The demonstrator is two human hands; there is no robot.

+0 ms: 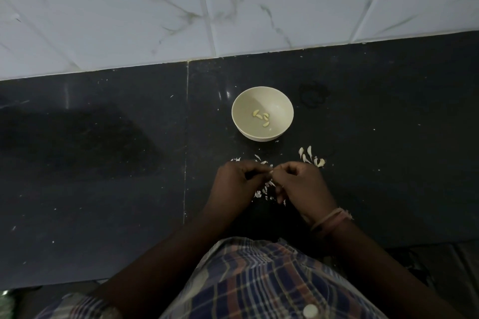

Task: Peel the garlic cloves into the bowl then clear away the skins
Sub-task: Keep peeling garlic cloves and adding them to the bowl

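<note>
Cream-coloured and round, the bowl [262, 113] sits on the dark stone counter [103, 163], a few pale yellow peeled cloves [261, 117] lying at its bottom — curved, smooth, bare of skin. To its right, nearer the person, a small cluster of unpeeled cloves [311, 156] rests on the counter, white and pointed, papery coats on. Both hands meet just in front of the bowl: the left hand [237, 182] has its fingers curled in, and the right hand [302, 184] is curled too, thumb and fingertips pinching at the same spot between them — a sliver of white shows there, likely a clove, though it is too small to make out clearly. Torn white skins [264, 190] lie scattered under and around the hands. A thread band [329, 217] circles the right wrist, and a checked shirt [259, 280] fills the lower edge.
</note>
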